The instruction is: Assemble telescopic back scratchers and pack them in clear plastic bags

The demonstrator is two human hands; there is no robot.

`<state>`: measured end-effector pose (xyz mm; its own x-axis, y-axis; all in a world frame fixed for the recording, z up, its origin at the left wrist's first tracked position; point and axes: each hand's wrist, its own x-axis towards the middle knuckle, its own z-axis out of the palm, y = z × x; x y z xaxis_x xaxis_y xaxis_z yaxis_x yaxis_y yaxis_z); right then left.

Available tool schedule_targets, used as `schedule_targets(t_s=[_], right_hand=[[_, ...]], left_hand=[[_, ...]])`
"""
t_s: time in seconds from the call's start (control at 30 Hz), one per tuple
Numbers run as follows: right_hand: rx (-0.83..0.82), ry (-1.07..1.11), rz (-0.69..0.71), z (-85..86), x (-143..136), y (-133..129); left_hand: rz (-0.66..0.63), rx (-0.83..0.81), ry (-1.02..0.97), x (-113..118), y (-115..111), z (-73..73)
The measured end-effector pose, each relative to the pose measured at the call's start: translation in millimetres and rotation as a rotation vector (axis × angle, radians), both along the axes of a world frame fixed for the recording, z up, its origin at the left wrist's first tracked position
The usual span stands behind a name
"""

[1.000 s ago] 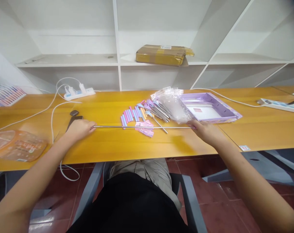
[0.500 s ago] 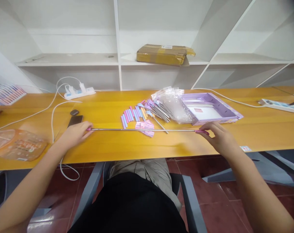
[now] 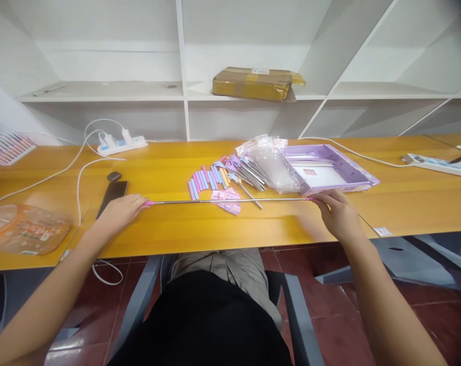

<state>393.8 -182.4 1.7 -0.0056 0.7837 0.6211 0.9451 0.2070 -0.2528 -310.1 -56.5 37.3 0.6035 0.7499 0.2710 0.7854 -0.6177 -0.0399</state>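
A thin extended telescopic back scratcher [image 3: 215,201] stretches level between my hands, just over the table's near half. My left hand [image 3: 125,212] is closed on its pink left end. My right hand [image 3: 337,213] pinches the other pink end, which the fingers mostly cover. Beyond the rod lies a pile of back scratchers [image 3: 249,173] with metal shafts and purple or blue hand-shaped heads. Pastel handle sleeves [image 3: 203,180] in pink, blue, purple and orange lie beside them. Several pink printed cards [image 3: 230,207] sit partly behind the rod.
Clear plastic bags [image 3: 276,170] lean against an open purple box [image 3: 363,184]. Left are a phone [image 3: 114,192], an orange-topped plastic bag [image 3: 35,231] and a power strip [image 3: 123,146] with white cables. Another power strip [image 3: 439,163] lies right. A taped carton [image 3: 253,84] rests on the shelf.
My hands have come slightly closer together, and the metal span between the pink ends looks a little shorter. My right fingers now cover more of the right end.
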Motion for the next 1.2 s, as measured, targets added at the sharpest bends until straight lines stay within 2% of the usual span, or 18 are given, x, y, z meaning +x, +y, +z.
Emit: schedule_targets(t_s=[0.07, 0.13, 0.2, 0.27, 0.33, 0.4, 0.47, 0.57, 0.77, 0.83, 1.0, 1.2], right_hand=[[0.041, 0.021, 0.017, 3.2, -7, 5], [0.036, 0.049, 0.081, 5.7, -29, 12], [-0.004, 0.061, 0.186, 5.9, -72, 21], [-0.023, 0.033, 0.303, 3.9, -127, 31], [0.001, -0.030, 0.359, 1.3, -181, 39], [0.047, -0.079, 0.342, 0.3, -219, 46], [0.061, -0.102, 0.325, 1.7, -238, 50], [0.044, -0.115, 0.333, 6.8, -243, 51], [-0.014, -0.216, 0.376, 19.3, -240, 49], [-0.028, -0.253, 0.400, 22.7, -240, 50], [0.006, -0.330, 0.398, 25.3, -242, 52], [0.032, -0.421, 0.369, 21.7, -246, 54]], left_hand=[[-0.013, -0.032, -0.013, 6, -1, -0.9], [-0.032, -0.072, -0.010, 25, -4, -1.8], [-0.052, -0.104, 0.016, 59, -10, -4.2], [-0.073, -0.108, 0.044, 102, -15, -8.0], [-0.098, -0.081, 0.054, 142, -18, -11.8], [-0.126, -0.046, 0.036, 168, -16, -14.1], [-0.146, -0.010, 0.016, 177, -12, -15.0], [-0.160, 0.014, 0.002, 172, -7, -17.2], [-0.163, -0.060, 0.003, 165, -9, -28.4], [-0.184, -0.025, 0.015, 166, -10, -29.5], [-0.298, 0.124, 0.018, 167, -11, -23.1], [-0.298, 0.193, 0.066, 171, -15, -14.5]])
